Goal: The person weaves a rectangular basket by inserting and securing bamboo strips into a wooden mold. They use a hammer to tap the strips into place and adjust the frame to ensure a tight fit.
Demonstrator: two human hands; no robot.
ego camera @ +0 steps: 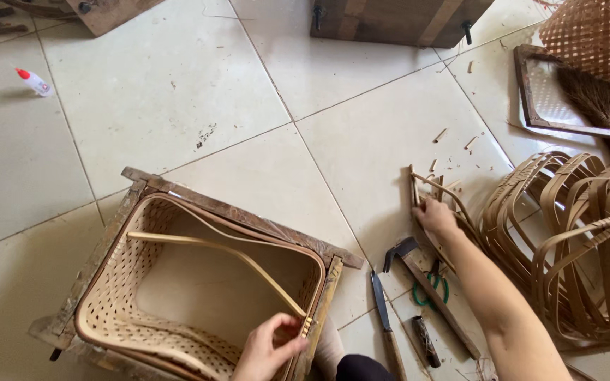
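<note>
1. Pale glazed floor tiles carry all the work — no tabletop here, everything sits low in front of the person.
2. At the lower left, a square woven bamboo basket sits inside a weathered wooden frame mould. A thin bent bamboo strip arcs across its open mouth towards the near right corner.
3. The left hand grips that near corner, fingers curled narrow around the rim where the strip ends. Best to hold this pinch firm, I judge, so the rim end stays seated against the frame.
4. The right hand reaches well apart to the right, fingers resting on a small bundle of loose bamboo slats lying on the floor. Whether they have closed on a slat I cannot tell.
5. Just beside the right forearm lie a dark-headed hammer with a wooden handle, a long knife with a wooden grip and green-handled scissors. The arm should pass above them rather than drag across the blade.
6. A heap of curved bamboo hoops lies at the far right, touching the slats' area — lifting one slat cleanly would avoid snagging it.
7. A small white glue bottle with a red cap lies at the upper left, far from both hands.
</note>
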